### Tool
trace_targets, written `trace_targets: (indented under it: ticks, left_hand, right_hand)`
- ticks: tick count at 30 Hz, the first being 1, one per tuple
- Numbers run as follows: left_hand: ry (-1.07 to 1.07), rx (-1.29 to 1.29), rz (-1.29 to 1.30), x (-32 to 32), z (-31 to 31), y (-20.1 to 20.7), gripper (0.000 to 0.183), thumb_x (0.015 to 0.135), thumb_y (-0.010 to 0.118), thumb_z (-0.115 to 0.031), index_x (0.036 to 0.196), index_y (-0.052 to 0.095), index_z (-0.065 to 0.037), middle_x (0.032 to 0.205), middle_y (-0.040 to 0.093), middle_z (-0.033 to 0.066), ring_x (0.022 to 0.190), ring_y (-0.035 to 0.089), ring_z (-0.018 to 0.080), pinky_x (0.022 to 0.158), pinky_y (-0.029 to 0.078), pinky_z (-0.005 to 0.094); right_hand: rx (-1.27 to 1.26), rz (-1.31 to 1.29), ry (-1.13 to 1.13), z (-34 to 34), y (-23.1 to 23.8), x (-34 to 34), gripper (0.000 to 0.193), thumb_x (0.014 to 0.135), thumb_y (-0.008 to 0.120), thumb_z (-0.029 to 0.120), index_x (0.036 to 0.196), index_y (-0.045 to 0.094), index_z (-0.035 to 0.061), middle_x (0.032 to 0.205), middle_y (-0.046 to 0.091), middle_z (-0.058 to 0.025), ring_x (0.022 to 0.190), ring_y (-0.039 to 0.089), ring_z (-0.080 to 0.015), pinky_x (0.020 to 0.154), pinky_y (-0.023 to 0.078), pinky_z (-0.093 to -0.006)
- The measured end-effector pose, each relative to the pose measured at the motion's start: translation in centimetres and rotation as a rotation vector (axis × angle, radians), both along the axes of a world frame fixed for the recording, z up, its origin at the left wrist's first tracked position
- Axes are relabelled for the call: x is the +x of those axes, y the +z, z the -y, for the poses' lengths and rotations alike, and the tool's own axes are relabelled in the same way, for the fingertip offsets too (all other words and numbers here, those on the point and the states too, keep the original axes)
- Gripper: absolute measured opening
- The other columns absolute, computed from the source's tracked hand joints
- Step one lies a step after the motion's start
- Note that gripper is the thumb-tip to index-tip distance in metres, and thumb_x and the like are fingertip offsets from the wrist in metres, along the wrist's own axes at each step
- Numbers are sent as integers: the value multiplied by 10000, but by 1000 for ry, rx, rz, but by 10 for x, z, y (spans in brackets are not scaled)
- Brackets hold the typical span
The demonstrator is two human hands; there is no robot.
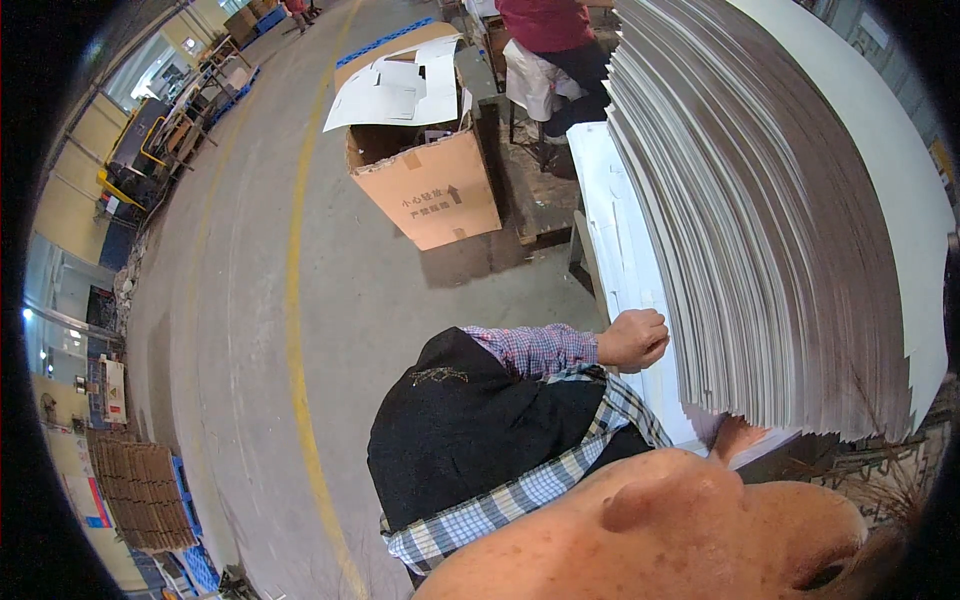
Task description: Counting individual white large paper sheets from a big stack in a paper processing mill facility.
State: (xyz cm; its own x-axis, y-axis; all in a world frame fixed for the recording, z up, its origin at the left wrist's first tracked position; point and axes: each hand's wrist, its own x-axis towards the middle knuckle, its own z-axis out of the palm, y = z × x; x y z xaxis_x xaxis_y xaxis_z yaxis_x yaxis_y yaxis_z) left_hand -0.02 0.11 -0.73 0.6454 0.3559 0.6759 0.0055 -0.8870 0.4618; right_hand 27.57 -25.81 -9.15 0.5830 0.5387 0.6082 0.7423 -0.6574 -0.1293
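Note:
My left hand (632,340), at the end of a checked sleeve, is closed with its fingers curled, over white sheets (622,235) on the work surface. Whatever it may hold is hidden. Just to its right rises a tall, fanned stack of white and grey sheets (745,220), its layered edges facing me. Below the lower edge of that stack, part of my right hand (735,438) shows beside a piece of white sheet. Its fingers are out of sight behind the sheets.
An open cardboard box (430,195) with white card pieces (395,90) across its top stands ahead on the left, by a wooden pallet (535,185). A co-worker in a red top (545,25) is beyond. Stacked flat cardboard (140,490) lies far left, past a yellow floor line (293,290).

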Motion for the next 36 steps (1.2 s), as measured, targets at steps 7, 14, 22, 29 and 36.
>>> trace_targets:
  ticks: [7,14,22,29,36]
  left_hand:
    - [2,-5,4,1,1,0,205,824,680,-121,676,566,-35,678,521,113,624,557,291,544,472,426]
    - [14,-28,-18,0,3,3,196,802,673,-106,667,553,-32,682,522,121,645,566,298,558,475,436]
    - [28,-9,-7,0,3,1,210,814,678,-133,667,551,-51,682,514,105,636,562,297,557,475,426]
    - [28,-6,-2,0,1,-3,212,816,674,-136,666,548,-53,681,513,101,643,563,292,560,477,423]
    - [28,-10,-14,0,3,0,217,818,674,-138,663,545,-58,681,514,104,645,564,298,562,475,429]
  right_hand:
    - [3,53,44,10,-18,11,601,923,646,321,1440,501,53,1465,494,-226,1355,427,-463,1159,291,-612]
    - [38,6,118,4,-7,8,630,937,640,362,1458,489,43,1489,474,-234,1381,407,-461,1174,271,-615]
    - [61,-7,117,-8,21,-13,617,949,606,381,1469,487,71,1507,464,-221,1399,393,-465,1189,251,-621]
    - [123,-129,73,-14,28,-23,592,948,595,357,1467,497,88,1494,476,-228,1391,409,-466,1186,273,-607]
    - [47,195,167,-9,21,-9,521,903,650,223,1379,551,36,1460,497,-235,1381,385,-472,1185,260,-583]
